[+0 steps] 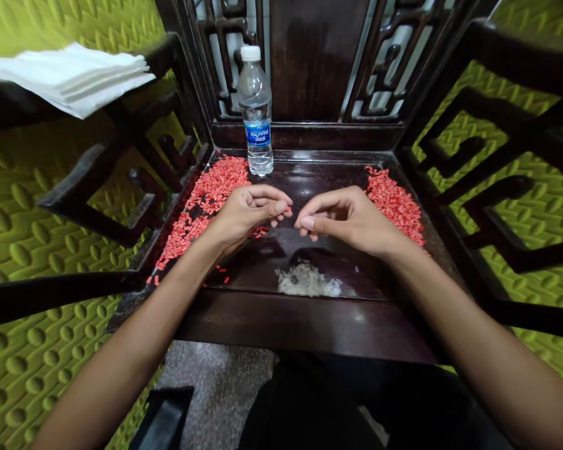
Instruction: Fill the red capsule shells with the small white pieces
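Pinched between the thumb and fingers of my left hand (pixel 256 212) is a small red plastic piece (pixel 288 212). My right hand (pixel 340 217) faces it a short gap away, its thumb and fingertips pressed together; anything between them is too small to make out. A wide heap of red pieces (pixel 206 192) spreads over the dark wooden seat (pixel 304 178) beside and behind my left hand. Another pile of red pieces (pixel 393 203) lies behind my right hand. Below both hands, near the front edge, sits a small mound of whitish translucent bits (pixel 308 279).
A clear water bottle (pixel 255 112) with a white cap stands upright at the back, beside the left heap. White folded paper sheets (pixel 70 75) rest on the left armrest. Dark carved wooden arms (pixel 488 144) flank the seat, with green textured surfaces beyond.
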`<state>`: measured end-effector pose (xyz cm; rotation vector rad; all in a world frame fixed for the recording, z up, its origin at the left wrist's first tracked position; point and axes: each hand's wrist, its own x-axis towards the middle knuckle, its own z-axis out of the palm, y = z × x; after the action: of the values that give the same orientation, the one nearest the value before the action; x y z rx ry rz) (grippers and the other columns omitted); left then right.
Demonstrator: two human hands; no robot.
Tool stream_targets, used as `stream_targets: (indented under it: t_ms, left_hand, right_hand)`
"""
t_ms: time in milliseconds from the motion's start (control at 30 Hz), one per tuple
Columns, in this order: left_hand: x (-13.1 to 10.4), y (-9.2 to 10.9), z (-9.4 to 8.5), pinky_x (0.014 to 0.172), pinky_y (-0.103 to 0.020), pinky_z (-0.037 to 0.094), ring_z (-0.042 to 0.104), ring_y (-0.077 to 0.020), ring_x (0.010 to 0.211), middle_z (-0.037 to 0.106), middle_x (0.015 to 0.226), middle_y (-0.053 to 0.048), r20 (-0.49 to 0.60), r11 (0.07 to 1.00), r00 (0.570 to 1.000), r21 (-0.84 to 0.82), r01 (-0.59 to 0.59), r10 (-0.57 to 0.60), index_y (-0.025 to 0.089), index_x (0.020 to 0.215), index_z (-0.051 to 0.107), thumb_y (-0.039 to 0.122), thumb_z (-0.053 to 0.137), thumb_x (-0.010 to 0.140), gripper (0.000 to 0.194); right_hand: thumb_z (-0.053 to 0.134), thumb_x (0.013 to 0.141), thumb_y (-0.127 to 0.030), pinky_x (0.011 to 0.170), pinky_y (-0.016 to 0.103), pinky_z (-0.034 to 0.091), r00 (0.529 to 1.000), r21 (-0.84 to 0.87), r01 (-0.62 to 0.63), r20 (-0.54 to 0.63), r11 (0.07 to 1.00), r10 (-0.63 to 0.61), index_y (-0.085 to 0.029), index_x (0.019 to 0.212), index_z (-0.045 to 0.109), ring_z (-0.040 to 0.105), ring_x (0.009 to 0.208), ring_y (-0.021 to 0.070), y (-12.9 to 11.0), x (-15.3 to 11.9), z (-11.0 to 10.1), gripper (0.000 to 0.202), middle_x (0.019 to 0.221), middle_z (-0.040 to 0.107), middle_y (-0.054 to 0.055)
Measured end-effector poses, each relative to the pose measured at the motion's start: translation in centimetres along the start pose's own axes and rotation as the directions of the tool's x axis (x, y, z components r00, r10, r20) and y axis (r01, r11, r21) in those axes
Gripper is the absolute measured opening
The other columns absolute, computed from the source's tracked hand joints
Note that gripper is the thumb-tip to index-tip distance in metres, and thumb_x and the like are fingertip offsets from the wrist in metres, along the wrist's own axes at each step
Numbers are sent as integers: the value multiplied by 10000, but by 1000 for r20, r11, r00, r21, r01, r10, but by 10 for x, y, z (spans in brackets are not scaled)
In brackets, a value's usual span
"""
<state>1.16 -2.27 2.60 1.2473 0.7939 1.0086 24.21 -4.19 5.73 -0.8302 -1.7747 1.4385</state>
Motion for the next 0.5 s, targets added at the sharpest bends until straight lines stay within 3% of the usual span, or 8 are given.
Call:
stream_targets:
  t_ms: [167,500]
  left_hand:
    - [-1,1,7,608,-197,538,695,-103,641,802,753,-50,22,995,1000,-100,-12,14,135,816,806,448,1032,679,410]
    - [-2,0,8,607,-203,539,684,-101,628,796,751,-48,7,995,999,-83,-46,46,136,813,774,449,1016,709,409]
  right_hand:
    - [971,763,-452,585,259,543,981,-30,64,-182,997,-68,-171,779,838,652,606,138,-4,0,4,310,716,785,40]
    - [923,826,-418,541,255,503,939,-151,153,-286,977,-191,-167,787,835,635,566,132,2,1,10,269,691,778,38]
